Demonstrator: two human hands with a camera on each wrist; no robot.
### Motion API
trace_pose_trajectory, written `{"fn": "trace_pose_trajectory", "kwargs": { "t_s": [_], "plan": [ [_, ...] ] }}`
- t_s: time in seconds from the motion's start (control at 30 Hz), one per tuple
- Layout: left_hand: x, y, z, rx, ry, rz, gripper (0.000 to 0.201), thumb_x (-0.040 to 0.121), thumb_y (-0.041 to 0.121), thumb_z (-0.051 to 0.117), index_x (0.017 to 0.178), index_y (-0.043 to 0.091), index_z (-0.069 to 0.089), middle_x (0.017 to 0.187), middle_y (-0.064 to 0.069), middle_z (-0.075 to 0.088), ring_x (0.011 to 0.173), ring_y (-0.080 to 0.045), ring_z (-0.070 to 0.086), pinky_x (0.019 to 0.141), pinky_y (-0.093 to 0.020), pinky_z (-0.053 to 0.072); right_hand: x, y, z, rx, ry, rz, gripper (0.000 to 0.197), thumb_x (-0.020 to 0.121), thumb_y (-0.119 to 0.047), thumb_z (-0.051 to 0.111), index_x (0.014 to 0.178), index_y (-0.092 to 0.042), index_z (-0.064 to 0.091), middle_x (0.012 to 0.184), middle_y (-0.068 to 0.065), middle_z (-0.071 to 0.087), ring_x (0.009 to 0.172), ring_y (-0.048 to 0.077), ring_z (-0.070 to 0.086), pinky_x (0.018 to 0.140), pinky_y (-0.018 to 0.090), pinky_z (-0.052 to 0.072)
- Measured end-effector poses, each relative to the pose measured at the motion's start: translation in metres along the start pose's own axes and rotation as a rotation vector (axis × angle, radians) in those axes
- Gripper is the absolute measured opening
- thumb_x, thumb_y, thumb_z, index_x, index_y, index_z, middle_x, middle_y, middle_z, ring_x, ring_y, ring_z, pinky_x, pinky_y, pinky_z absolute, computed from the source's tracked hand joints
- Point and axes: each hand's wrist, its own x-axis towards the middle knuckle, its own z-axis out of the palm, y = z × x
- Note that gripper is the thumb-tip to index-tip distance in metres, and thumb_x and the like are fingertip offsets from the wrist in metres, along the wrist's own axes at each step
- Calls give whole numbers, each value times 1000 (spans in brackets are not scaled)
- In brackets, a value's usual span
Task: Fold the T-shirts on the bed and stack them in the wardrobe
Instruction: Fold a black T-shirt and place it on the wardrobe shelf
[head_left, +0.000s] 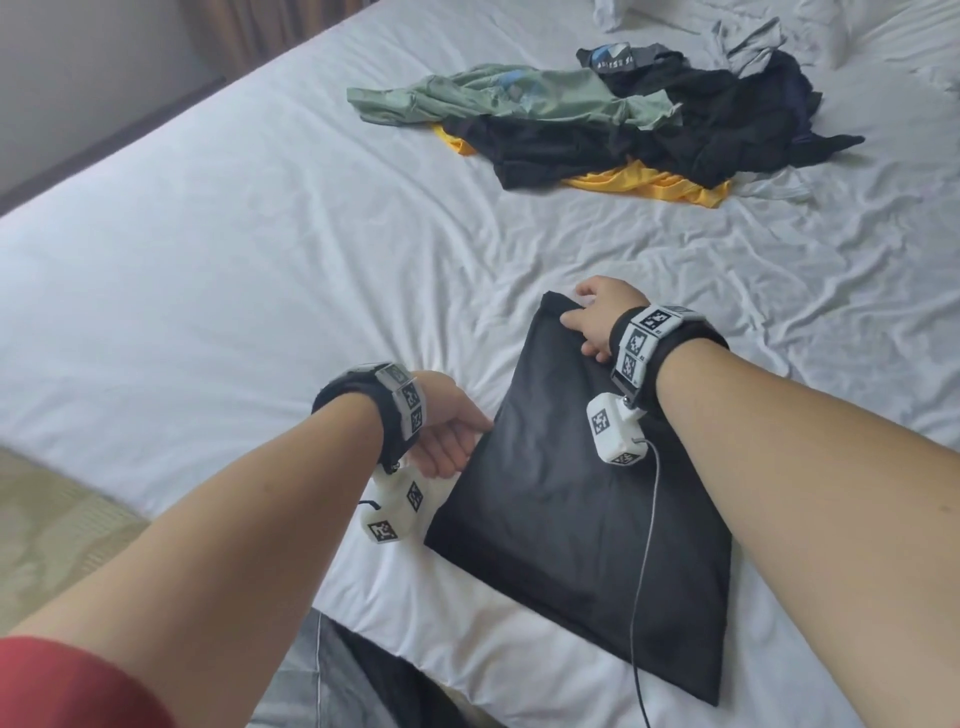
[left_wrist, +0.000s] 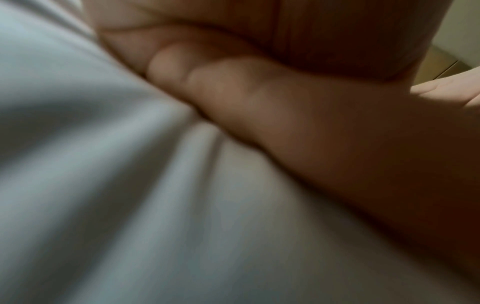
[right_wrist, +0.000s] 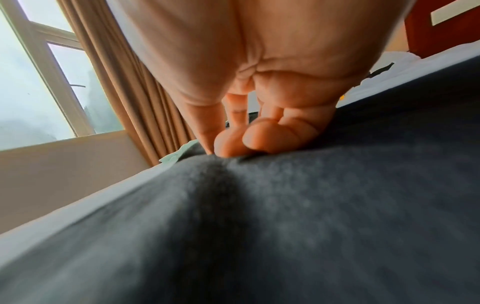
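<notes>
My right hand (head_left: 597, 317) pinches the far corner of the folded black T-shirt (head_left: 582, 514) on the bed (head_left: 208, 270), my left hand (head_left: 447, 436) grips its edge, while the unfolded pile (head_left: 597, 124) waits.

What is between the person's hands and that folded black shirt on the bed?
Nothing visible. The right hand already grips the folded black T-shirt at its far corner, and the left hand is at its left edge.
</notes>
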Motion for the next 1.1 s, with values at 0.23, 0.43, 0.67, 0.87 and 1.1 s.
{"fn": "trace_pose_trajectory", "kwargs": {
  "t_s": [0.23, 0.43, 0.67, 0.87, 1.1],
  "plan": [
    [-12, -2, 2, -20, 50, 82, 71, 88, 69, 64, 86, -2, 71, 77, -21, 74, 58, -30, 71, 55, -32, 58, -12, -6, -22, 90, -1, 65, 15, 92, -16, 64, 103, -7, 67, 71, 11, 66, 56, 23, 60, 53, 31, 53],
    [-42, 8, 18, 325, 80, 216, 81, 59, 66, 88, 112, 6, 71, 102, -15, 77, 82, -25, 75, 79, -35, 62, -46, -9, -61, 253, -11, 58, 47, 99, -12, 57, 145, -11, 45, 101, 7, 61, 65, 26, 73, 48, 34, 56],
    [-101, 16, 53, 556, 129, 317, 40, 86, 18, 78, 124, 14, 68, 116, -10, 75, 107, -27, 73, 96, -44, 59, -121, 13, -142, 304, 185, -16, 42, 97, -14, 62, 138, -9, 55, 84, 9, 68, 54, 17, 70, 43, 28, 53],
    [-189, 66, 71, 707, 522, 621, 45, 85, 41, 77, 126, 27, 65, 121, 4, 64, 110, -21, 61, 90, -35, 53, -197, 74, -221, 532, 417, 41, 44, 98, -8, 58, 142, -9, 51, 90, 9, 64, 59, 21, 71, 40, 25, 51],
    [-245, 109, 113, 206, 68, 819, 20, 76, 9, 87, 87, 16, 71, 99, -15, 74, 91, -31, 74, 90, -45, 58, -297, 173, -268, 632, 505, 198, 18, 93, -13, 65, 109, -7, 60, 83, 14, 61, 51, 24, 62, 47, 31, 51]
  ]
}}
